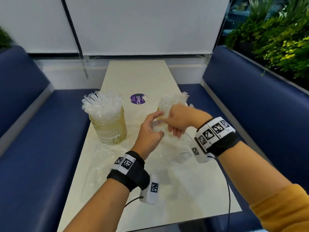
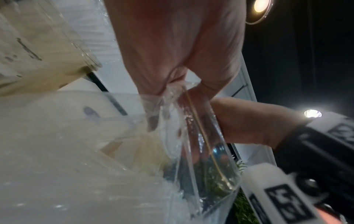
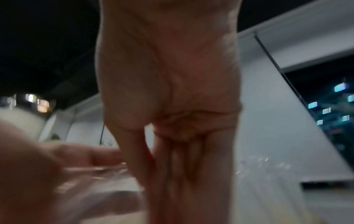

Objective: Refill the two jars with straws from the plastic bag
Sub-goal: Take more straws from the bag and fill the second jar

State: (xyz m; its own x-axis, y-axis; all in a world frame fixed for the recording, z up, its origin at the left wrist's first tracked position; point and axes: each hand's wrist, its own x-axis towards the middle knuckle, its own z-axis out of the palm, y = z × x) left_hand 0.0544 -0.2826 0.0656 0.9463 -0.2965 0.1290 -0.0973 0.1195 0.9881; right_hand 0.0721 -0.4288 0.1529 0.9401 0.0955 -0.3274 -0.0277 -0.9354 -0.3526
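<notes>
At the worktop's (image 1: 150, 72) middle, the second jar (image 1: 161, 120) was being filled.
Left hand (image 1: 151, 131) pinched the plastic bag (image 2: 201, 136); right hand (image 1: 178, 120) grasped wrapped straws (image 1: 173, 101); next, seat them upright.

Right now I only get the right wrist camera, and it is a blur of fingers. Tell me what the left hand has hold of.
Observer: The left wrist view shows the left hand pinching a sheet of clear plastic film.
Operator: Give me the jars' positions.
Observer: In the head view, a round glass jar packed with wrapped straws stands upright on the left of the cream table.
Operator: Find the second jar.
Observer: It is mostly hidden behind both hands. Only a tuft of plastic-wrapped straws shows above the right hand.
</notes>
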